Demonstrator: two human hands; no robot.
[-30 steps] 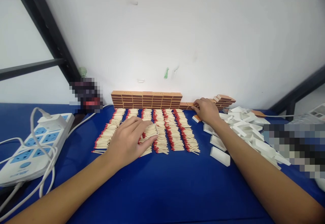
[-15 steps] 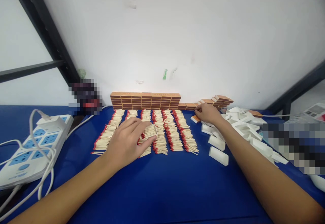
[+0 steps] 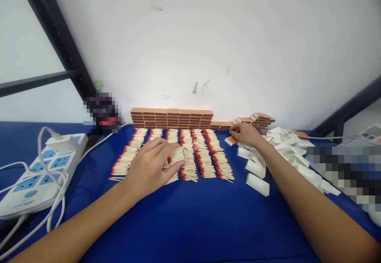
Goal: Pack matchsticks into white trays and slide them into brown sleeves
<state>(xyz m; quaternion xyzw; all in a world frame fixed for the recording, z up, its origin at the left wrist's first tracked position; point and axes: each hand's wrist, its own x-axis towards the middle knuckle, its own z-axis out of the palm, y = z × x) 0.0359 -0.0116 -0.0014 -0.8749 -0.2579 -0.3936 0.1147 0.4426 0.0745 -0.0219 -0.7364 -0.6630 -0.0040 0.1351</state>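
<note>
My left hand (image 3: 151, 159) is closed round a small white matchbox tray (image 3: 185, 153) with red-headed matches in it, held above the rows. Under and beside it lie several rows of loose matches (image 3: 205, 159), red heads to the left. At the right, my right hand (image 3: 245, 133) has its fingers pinched at an orange matchbox sleeve (image 3: 230, 140) near the table top. The fingers partly hide that sleeve. Close to this wrist are loose white matchbox trays (image 3: 257, 184), several of them heaped further right.
Against the wall stands a stacked row of brown matchboxes (image 3: 172, 118), with a lower, uneven stack (image 3: 262, 118) at the right. A white power strip (image 3: 44, 171) with looping cables lies on the left of the blue table (image 3: 184, 219). Dark metal frame bars (image 3: 59, 32) rise at both sides.
The whole view has shifted slightly. Both hands keep nearly the same place, the left with the filled tray and the right at the orange sleeve.
</note>
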